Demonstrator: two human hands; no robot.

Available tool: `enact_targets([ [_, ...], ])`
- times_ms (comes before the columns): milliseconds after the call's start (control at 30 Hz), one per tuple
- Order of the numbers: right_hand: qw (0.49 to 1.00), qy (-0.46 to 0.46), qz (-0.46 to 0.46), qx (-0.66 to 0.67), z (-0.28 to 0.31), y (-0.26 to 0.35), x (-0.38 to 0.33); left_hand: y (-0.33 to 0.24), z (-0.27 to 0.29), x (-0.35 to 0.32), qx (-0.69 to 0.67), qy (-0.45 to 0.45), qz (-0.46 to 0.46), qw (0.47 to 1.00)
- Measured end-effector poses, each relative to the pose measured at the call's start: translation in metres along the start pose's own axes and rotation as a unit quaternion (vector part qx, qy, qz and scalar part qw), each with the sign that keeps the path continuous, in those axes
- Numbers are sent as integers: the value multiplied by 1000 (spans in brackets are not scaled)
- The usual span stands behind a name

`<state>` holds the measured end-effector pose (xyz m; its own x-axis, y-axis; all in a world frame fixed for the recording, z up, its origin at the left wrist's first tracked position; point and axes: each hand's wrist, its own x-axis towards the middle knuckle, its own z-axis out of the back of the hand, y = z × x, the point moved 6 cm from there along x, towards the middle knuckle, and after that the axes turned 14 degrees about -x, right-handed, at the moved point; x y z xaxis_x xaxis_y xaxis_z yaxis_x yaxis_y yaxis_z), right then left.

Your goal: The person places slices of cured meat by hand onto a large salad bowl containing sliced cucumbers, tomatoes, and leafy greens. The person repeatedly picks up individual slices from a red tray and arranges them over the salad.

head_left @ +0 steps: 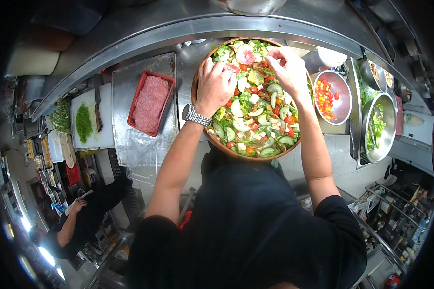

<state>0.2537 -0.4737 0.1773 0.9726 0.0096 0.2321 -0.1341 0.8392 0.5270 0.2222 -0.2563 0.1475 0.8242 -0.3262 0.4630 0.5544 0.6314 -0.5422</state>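
Wooden bowl (195,87) of salad sits close before you, presumably for two-handed reach. Your left hand (213,85) curls its fingers over the bowl's upper left; your right hand (287,70) bunches its fingers over the upper right. Grasp: cannot tell, either hand.

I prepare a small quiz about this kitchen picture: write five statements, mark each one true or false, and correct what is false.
1. The left hand and the right hand are both over the wooden salad bowl. True.
2. The watch is on the right wrist. False: it is on the left wrist.
3. The red container stands to the left of the wooden salad bowl. True.
4. The metal bowl just right of the salad holds only green leaves. False: it holds red and yellow pieces.
5. Chopped greens lie on a white board. True.
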Motion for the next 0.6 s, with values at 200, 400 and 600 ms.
enact_targets([
  [200,999,30,17,3,-6,5,-6,2,-2,0,4,8,11,1000],
  [400,957,-39,241,-154,-23,51,-17,1,-4,-1,15,1,12,1000],
  [600,974,-54,185,-123,-22,41,-12,-1,-6,-1,38,17,-1,999],
])
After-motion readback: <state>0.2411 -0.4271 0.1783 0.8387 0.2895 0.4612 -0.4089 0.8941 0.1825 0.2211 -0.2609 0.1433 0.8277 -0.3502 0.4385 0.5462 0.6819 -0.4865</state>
